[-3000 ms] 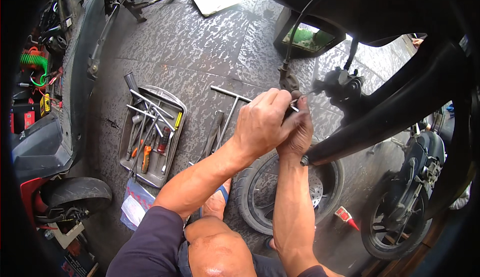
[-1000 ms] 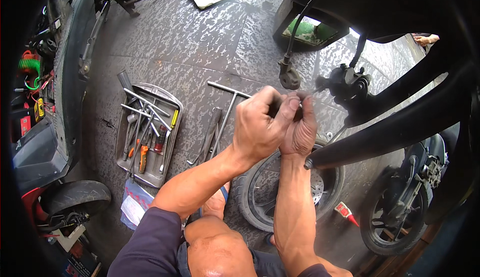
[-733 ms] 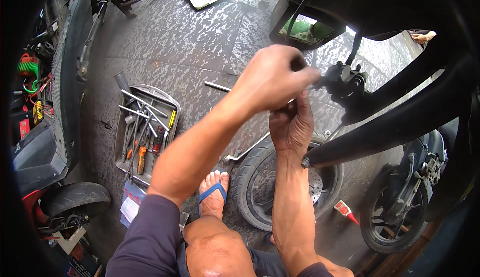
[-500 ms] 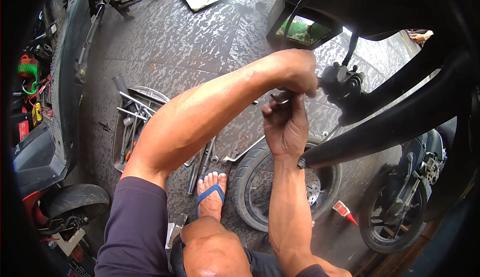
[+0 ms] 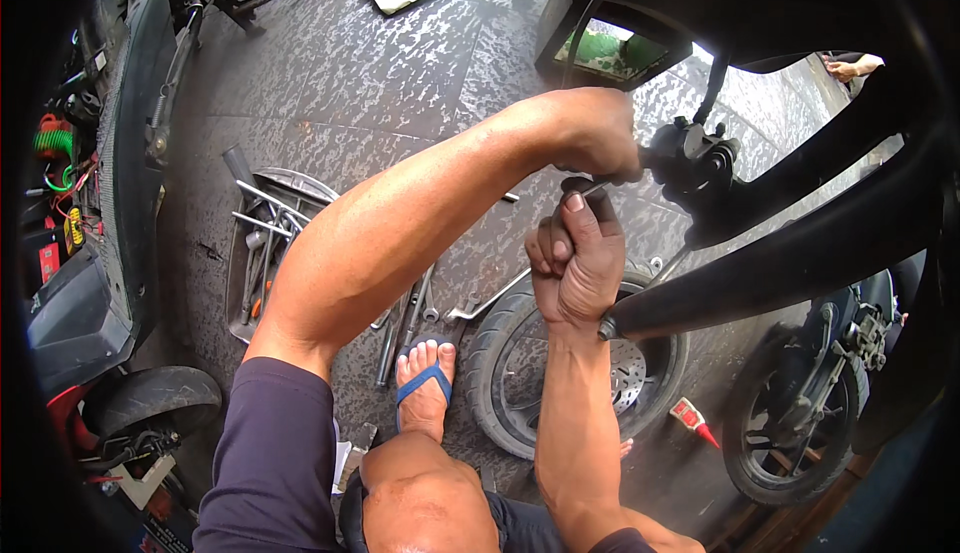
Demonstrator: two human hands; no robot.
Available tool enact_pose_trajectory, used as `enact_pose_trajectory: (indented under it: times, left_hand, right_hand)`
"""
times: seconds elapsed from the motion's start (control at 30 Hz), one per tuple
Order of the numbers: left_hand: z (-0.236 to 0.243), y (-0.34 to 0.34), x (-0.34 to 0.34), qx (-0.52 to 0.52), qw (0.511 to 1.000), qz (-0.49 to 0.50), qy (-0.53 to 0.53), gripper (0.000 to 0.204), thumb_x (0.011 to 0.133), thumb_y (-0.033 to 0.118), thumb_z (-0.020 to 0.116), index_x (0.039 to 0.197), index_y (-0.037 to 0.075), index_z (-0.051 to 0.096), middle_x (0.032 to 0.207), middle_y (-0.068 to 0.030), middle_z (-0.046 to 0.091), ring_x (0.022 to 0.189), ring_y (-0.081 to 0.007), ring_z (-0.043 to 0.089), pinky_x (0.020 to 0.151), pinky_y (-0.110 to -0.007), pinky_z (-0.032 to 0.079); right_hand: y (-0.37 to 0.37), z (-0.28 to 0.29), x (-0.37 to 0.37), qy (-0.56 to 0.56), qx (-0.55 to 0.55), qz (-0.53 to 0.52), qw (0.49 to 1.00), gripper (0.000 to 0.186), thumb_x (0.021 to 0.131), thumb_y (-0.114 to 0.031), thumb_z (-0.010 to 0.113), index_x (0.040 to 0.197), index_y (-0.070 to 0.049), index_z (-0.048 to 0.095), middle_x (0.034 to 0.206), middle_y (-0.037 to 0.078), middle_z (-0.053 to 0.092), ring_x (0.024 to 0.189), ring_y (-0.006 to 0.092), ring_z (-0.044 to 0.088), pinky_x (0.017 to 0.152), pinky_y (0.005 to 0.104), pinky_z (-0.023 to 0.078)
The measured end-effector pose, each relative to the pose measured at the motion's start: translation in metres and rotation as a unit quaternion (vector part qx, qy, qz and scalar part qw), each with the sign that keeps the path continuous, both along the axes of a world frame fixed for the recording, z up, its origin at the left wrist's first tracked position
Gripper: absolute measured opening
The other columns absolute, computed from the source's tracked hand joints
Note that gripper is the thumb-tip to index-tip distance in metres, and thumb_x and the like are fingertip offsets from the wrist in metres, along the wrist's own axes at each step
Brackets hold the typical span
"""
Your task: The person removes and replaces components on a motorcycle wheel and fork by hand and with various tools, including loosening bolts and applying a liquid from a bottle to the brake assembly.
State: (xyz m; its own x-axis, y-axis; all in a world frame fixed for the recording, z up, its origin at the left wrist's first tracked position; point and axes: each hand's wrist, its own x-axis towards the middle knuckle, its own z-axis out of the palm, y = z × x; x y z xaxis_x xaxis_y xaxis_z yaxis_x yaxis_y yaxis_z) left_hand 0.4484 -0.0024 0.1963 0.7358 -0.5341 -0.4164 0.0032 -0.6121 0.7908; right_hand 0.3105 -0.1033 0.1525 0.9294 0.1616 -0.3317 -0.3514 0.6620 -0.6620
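My left hand (image 5: 603, 140) is curled against the near side of a dark brake caliper (image 5: 695, 163). Its fingertips are hidden and slightly blurred, so what they grip cannot be made out. Just below it, my right hand (image 5: 580, 268) is closed with the palm toward me. Between its thumb and forefinger a thin metal rod (image 5: 596, 190) is pinched, its far end running up toward my left hand. The caliper hangs beside a black fork leg (image 5: 740, 288), to the right of both hands.
A loose wheel (image 5: 497, 393) with a brake disc lies below my right forearm. Left of it are a tray of tools (image 5: 240, 293) and loose wrenches (image 5: 431, 303). A red-and-white tube (image 5: 692, 421) lies right. Scooters stand on both sides; another person's hand (image 5: 850, 68) shows far right.
My right hand has turned and its fingers have curled in, with the thumb now pressed over the thin rod. My left hand stays at the caliper, shifted slightly.
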Motion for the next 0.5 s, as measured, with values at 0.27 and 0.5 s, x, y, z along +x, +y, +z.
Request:
enact_pose_trajectory:
  times: [0.27, 0.5]
  left_hand:
    - [0.0, 0.009, -0.013, -0.064, 0.997, 0.035, 0.028, 0.04, 0.086, 0.033, 0.069, 0.09, -0.007, 0.074, 0.074, -0.0152, 0.071, 0.066, -0.0209, 0.067, 0.067, -0.037, 0.054]
    - [0.001, 0.043, -0.085, -0.148, 0.926, 0.239, -0.253, 0.033, 0.086, 0.029, 0.075, 0.088, -0.003, 0.071, 0.075, -0.016, 0.068, 0.069, -0.0217, 0.068, 0.063, -0.034, 0.052]
  right_hand:
    - [0.011, -0.017, -0.005, -0.003, 0.345, 0.0, 0.939, 0.021, 0.1, -0.028, 0.061, 0.113, -0.012, 0.065, 0.072, -0.007, 0.046, 0.072, 0.0081, 0.043, 0.065, 0.0259, 0.037]
    - [0.01, -0.028, 0.0, 0.046, 0.21, -0.102, 0.971, 0.017, 0.096, -0.022, 0.069, 0.107, -0.009, 0.067, 0.088, -0.003, 0.06, 0.079, 0.0122, 0.054, 0.076, 0.0309, 0.045]
